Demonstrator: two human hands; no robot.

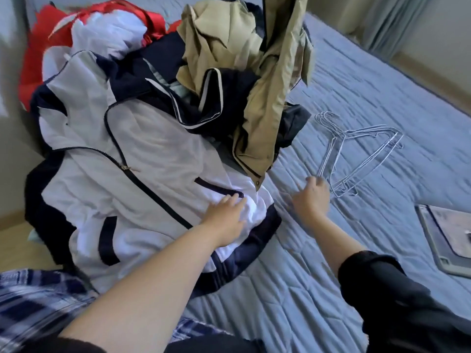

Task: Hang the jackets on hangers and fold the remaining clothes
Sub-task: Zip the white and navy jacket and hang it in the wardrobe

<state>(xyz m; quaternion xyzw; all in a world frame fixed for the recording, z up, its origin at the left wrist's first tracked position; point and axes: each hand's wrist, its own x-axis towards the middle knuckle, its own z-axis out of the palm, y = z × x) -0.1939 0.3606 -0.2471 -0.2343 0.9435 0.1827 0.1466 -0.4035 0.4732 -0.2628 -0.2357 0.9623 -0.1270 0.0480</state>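
Hangers (356, 156) lie just beyond the right hand (312, 197), well nearer it than the left.
They are stacked flat on the bed (305, 289), hooks pointing away and leftward, with one corner at the right fingertips (contact unclear). That hand reaches with fingers loosely bent, holding nothing. The left hand (225, 220) lies flat, fingers spread, pressing the white jacket (127, 200), which sprawls beyond it and to its left.
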